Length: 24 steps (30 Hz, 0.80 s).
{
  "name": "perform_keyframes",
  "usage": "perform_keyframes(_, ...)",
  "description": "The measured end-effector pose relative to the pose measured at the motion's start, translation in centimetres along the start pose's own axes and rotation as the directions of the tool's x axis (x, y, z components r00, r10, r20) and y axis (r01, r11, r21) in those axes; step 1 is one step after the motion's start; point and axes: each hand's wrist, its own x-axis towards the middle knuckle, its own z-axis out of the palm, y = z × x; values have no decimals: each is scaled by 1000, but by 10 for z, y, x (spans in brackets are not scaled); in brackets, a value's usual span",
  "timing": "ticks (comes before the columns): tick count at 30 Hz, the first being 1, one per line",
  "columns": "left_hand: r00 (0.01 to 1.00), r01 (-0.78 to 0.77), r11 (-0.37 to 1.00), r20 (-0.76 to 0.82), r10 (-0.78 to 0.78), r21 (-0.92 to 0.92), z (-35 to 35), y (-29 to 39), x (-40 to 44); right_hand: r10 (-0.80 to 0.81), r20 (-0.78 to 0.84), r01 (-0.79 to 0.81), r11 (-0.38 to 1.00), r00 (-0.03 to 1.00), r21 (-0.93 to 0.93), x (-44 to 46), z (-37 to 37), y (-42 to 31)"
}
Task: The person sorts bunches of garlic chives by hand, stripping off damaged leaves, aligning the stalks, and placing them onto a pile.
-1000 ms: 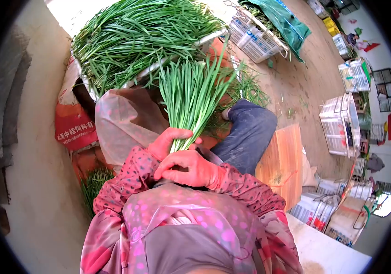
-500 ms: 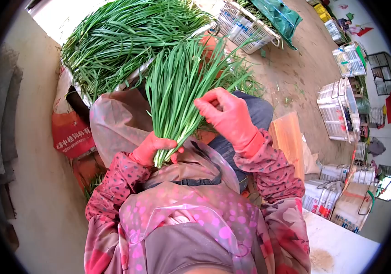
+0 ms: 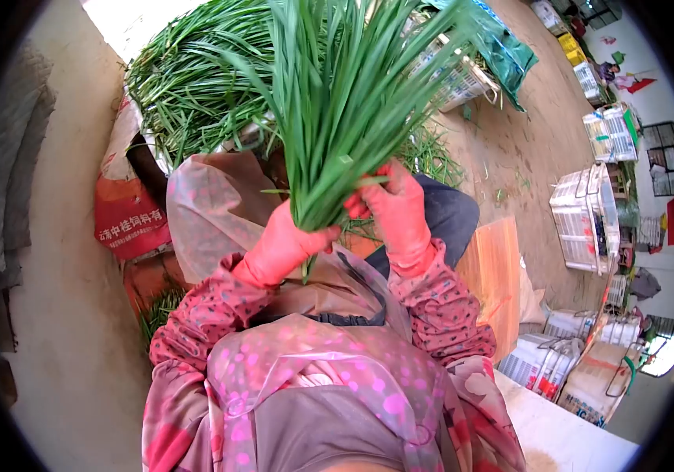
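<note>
A bunch of long, flat green Chinese chives stands raised in front of me, its leaves fanning upward. My left hand, in a red rubber glove, is closed around the lower stems, with a few stem ends showing below the fist. On the bunch's right side my right hand, gloved likewise, has its fingers curled and pinching at a leaf that sticks out sideways. Part of those fingertips is hidden. Behind the bunch lies a large heap of chives.
A red and white sack is at the left beside the wall. White plastic crates line the right side, and another crate with a green sheet stands beyond the heap. A wooden board is by my right knee.
The bunch has been lifted and brought closer to my head, standing more upright. My right hand has moved down and left against the bunch's side.
</note>
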Motion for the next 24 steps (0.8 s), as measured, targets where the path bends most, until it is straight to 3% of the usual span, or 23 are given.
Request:
perform_keyframes(2, 998, -56, 996, 15, 58, -71, -16, 1, 14, 5, 34, -4, 999, 999, -51, 28, 12, -4)
perform_keyframes(4, 998, -63, 946, -39, 53, -317, -30, -1, 23, 1, 59, 4, 997, 998, -72, 56, 27, 2)
perform_keyframes(6, 999, -51, 926, -29, 43, -374, -56, -21, 32, -3, 84, 15, 990, 996, -138, 73, 42, 7)
perform_keyframes(8, 998, 18, 765, 51, 20, -644, -79, -47, 41, 91, 141, -77, 992, 986, -102, 89, 51, 20)
perform_keyframes(10, 1000, 0, 741, -1, -1, -672, -91, -66, 49, 117, 189, -113, 993, 975, -28, 87, 60, 23)
perform_keyframes(12, 954, -91, 667, 128, 271, -739, -90, -68, 53, 215, 317, -200, 977, 924, -79, 73, 60, 23)
perform_keyframes(13, 980, 2, 693, 139, 142, -721, -97, -71, 47, 245, 373, -184, 964, 895, -192, 65, 57, 25)
perform_keyframes(14, 989, 99, 701, 148, 10, -707, -104, -73, 41, 354, 415, -295, 934, 838, -202, 49, 54, 11)
perform_keyframes(15, 996, 85, 690, 75, -44, -719, -102, -75, 42, 441, 485, -391, 897, 756, -206, 32, 45, -1)
perform_keyframes(16, 995, 70, 679, 2, -100, -731, -99, -76, 44, 460, 582, -383, 887, 671, -259, 19, 33, -11)
perform_keyframes(17, 994, 105, 630, 56, -98, -770, -100, -76, 43, 489, 715, -477, 844, 500, -245, 9, 14, -18)
perform_keyframes(18, 996, 91, 633, 64, -66, -768, -101, -80, 45, 492, 713, -479, 843, 499, -246, 13, 3, -24)
perform_keyframes(20, 994, 95, 727, 24, -107, -680, -99, -71, 40, 727, 551, -520, 683, 410, -514, 24, -7, -28)
perform_keyframes(21, 993, 99, 724, 26, -111, -682, -100, -73, 41, 702, 329, -367, 644, 631, -671, 29, -3, -18)
perform_keyframes(22, 994, 100, 731, 36, -103, -675, -101, -77, 43, 708, 324, -374, 639, 628, -672, 34, 2, -8)
perform_keyframes(23, 994, 106, 737, 49, -99, -668, -101, -80, 44, 500, 207, -224, 669, 841, -708, 38, 8, 1)
perform_keyframes(24, 993, 117, 731, 55, -108, -673, -99, -82, 44, 230, 98, -76, 645, 968, -760, 42, 16, 7)
